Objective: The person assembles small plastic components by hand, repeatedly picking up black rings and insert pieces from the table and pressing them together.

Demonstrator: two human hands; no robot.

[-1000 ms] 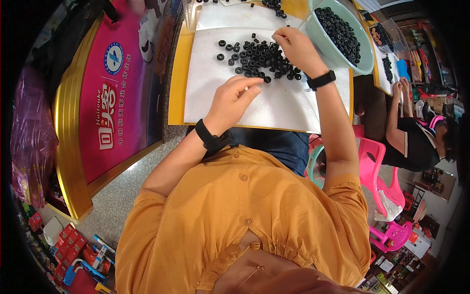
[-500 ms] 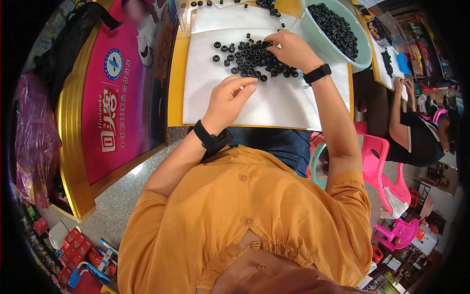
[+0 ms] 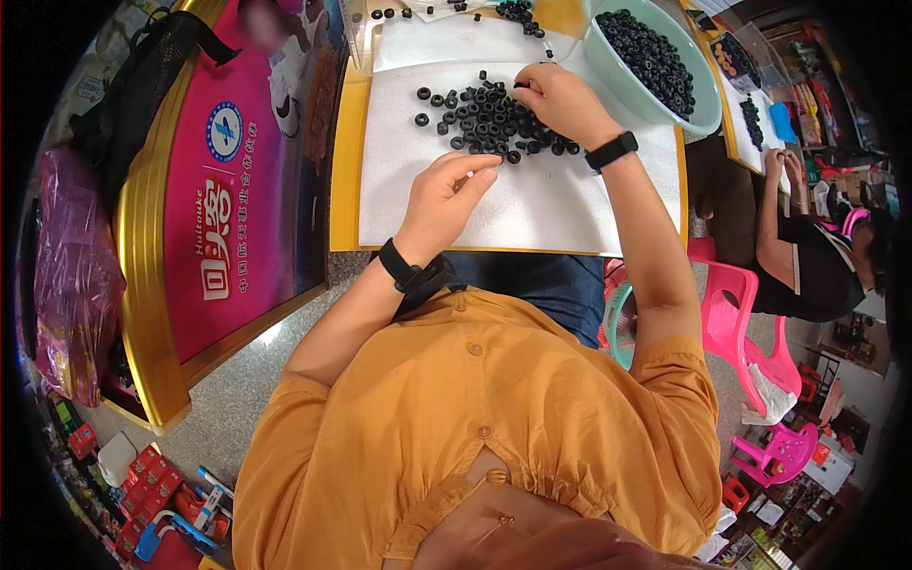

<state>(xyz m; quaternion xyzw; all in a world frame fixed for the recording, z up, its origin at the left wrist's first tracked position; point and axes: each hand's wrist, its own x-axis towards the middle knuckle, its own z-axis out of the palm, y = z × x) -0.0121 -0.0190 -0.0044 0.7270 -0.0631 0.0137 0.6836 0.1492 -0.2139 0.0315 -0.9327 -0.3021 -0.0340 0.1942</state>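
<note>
A heap of small black ring-shaped parts (image 3: 484, 119) lies on a white foam sheet (image 3: 418, 214). At the heap's far right side, my right hand (image 3: 562, 100) is closed, thumb and index finger pinching a black ring (image 3: 521, 85). My left hand (image 3: 445, 198) hovers at the near edge of the heap with its fingers curled and the thumb close to the index fingertip. Whatever sits between those left fingertips, if anything, is too small to make out. Both wrists wear black bands.
A pale green basin (image 3: 708, 112) full of black rings stands at the far right. A clear plastic tray (image 3: 361, 43) with loose rings sits at the far side. Another person (image 3: 807, 247) works at a table to the right, beside a pink chair (image 3: 727, 309). A magenta-topped counter (image 3: 247, 304) stands left.
The view has shifted slightly. My right hand stays at the far right of the heap, its pinched fingertips barely moved. The left hand keeps its place and curl.
</note>
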